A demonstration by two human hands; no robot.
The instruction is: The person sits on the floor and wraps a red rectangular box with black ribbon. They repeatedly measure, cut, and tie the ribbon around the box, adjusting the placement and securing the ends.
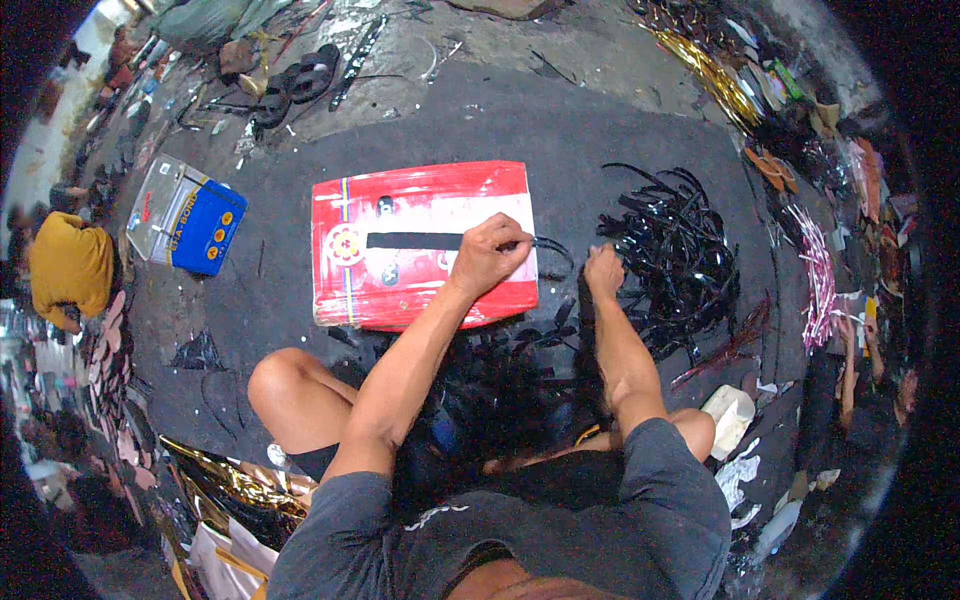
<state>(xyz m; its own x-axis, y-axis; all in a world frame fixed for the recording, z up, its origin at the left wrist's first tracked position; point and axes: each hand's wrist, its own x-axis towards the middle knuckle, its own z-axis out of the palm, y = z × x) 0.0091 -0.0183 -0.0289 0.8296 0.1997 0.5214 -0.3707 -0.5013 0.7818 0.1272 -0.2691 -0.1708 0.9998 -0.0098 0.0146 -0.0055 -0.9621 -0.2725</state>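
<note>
A red and white box point(420, 290), flat-topped and wrapped in shiny film, lies in front of me. Across its top runs a flat black strip point(412, 241), its far part under my left hand point(492, 253). The fingers of that hand are pinched on the strip near the box's right side. Thin black strands point(556, 250) curl out past the fingers over the box's edge. My right hand point(604, 272) is closed at the left side of a heap of glossy black strips point(685, 250); what its fingers hold is hidden.
A dark mat point(270, 160) lies beneath the box. On the left stands a blue and clear container point(210, 228). Black sandals point(300, 85) lie beyond the mat. Gold strips point(710, 75), pink strips point(818, 270) and brown sandals point(770, 170) are on the right. Someone in yellow point(72, 262) is at far left.
</note>
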